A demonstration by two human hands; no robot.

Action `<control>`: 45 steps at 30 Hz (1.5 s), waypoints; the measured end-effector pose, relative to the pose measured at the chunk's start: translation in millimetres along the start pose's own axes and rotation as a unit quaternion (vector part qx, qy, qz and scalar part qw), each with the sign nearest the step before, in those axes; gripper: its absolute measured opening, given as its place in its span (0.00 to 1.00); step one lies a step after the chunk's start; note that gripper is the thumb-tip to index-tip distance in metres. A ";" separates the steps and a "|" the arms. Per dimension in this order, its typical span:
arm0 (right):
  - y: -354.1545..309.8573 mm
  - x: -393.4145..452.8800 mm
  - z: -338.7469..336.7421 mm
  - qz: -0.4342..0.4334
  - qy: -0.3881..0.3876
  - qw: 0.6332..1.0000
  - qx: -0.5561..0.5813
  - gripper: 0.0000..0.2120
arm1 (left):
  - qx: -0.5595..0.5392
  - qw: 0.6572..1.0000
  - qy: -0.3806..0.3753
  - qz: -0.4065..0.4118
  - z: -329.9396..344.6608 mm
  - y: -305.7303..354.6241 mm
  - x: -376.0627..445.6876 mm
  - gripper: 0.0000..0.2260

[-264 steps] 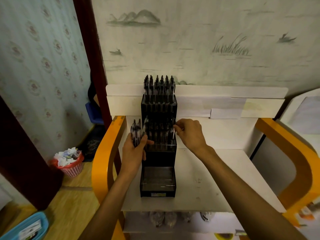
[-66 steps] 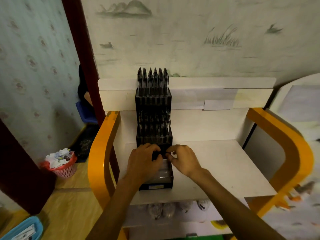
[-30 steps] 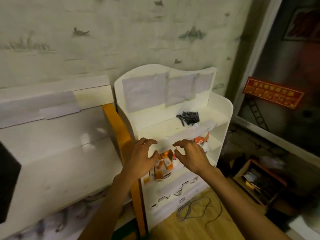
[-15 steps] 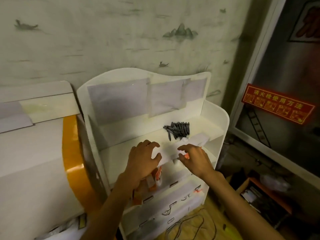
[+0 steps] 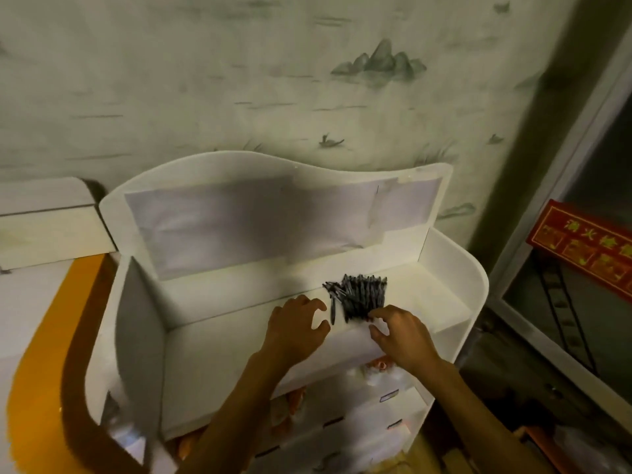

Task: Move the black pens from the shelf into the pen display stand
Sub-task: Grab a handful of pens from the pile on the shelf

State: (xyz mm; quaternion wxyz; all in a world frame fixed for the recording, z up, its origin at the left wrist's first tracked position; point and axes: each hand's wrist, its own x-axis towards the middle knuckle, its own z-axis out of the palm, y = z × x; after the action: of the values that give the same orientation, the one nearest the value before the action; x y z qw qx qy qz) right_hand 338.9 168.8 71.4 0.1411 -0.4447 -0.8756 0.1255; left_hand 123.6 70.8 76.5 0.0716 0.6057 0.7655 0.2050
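A heap of several black pens [image 5: 362, 295] lies on the top shelf of a white shelf unit [image 5: 219, 333], right of its middle. My left hand [image 5: 294, 328] hovers just left of the heap with fingers spread and loosely bent, holding nothing. My right hand [image 5: 400, 331] sits at the heap's near right edge, its fingertips at or very near the closest pens, also holding nothing. One pen [image 5: 333, 307] lies a little apart at the heap's left side. The pen display stand is out of view.
The shelf has a tall wavy back panel [image 5: 273, 217] and raised side walls. Lower tiers [image 5: 359, 415] hold orange packets. An orange-edged white stand [image 5: 41, 336] stands at the left. A red sign [image 5: 581, 248] hangs on a glass panel at the right.
The view has swung from the pen stand to the white shelf unit. Both hands have moved up and forward from the shelf's front edge to the pen heap.
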 end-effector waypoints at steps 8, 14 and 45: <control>48.8 60.9 11.1 -0.041 -0.020 0.998 0.046 0.11 | -0.003 0.995 -0.011 -0.094 45.5 6.8 59.3 0.16; 89.7 105.6 20.3 -0.070 -0.040 0.994 0.077 0.08 | -0.047 0.970 -0.030 -0.236 84.0 8.7 101.5 0.19; 176.0 169.7 53.1 -0.126 -0.053 0.984 0.116 0.09 | -0.186 0.896 0.089 -0.393 141.7 -7.1 167.2 0.14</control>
State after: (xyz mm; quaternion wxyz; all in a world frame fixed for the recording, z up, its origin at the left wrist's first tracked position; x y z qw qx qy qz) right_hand 354.9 402.8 -15.7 0.1596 -0.3038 -0.9105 0.2306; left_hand 125.1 261.7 -31.5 0.1889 0.2109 0.8923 0.3517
